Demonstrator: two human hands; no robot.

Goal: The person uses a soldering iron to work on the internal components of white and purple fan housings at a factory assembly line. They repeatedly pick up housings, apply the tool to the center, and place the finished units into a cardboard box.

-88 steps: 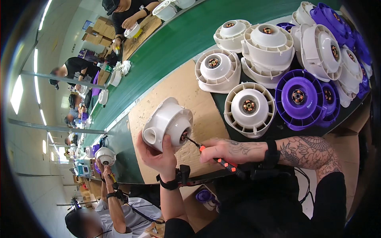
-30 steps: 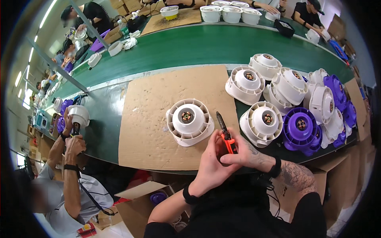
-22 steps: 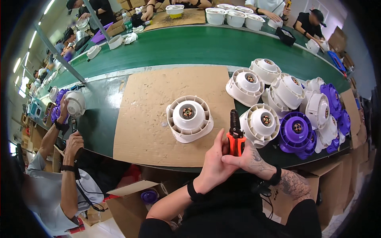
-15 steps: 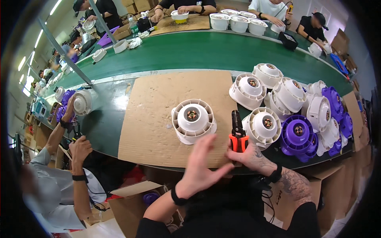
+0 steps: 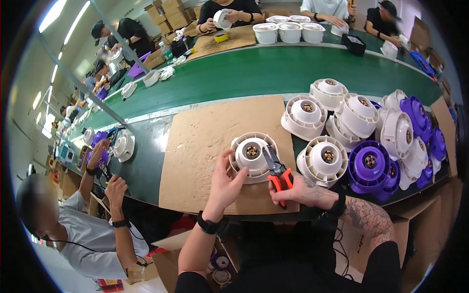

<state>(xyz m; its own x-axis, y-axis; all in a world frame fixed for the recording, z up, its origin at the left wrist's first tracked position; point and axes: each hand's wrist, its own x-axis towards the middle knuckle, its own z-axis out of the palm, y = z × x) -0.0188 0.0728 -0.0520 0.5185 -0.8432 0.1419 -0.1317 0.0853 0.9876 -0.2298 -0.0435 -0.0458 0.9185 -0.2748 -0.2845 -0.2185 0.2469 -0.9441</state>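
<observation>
on the cardboard sheet point(image 5: 190, 151), near its front right part, a white ribbed housing point(image 5: 253, 165); dome side up, with the copper-wound core point(image 5: 251, 152) facing upward, broad base down; turning axis close to upright; at its near left side, the left hand point(image 5: 225, 184), thumb and fingers spread in a loose curve about the rim; cannot tell how firmly pressed against it; in the right hand point(image 5: 295, 191), fingers wrapped around the orange handles of the dark-nosed pliers point(image 5: 275, 168); long axis of the pliers running away from the body and a little leftward, nose over or just beside the housing's right rim, handles splayed; too small to tell whether touching there; leftward and beyond, broad bare cardboard; close behind the wrists, the near edge of the dark tabletop point(image 5: 139, 171); to the right, past the sheet's edge, little room, with a second white housing point(image 5: 322, 160) near the pliers and a purple housing point(image 5: 369, 163) just beyond, then a crowded pile; past the far edge of the sheet, the long green belt point(image 5: 244, 68), with wide bare surface
</observation>
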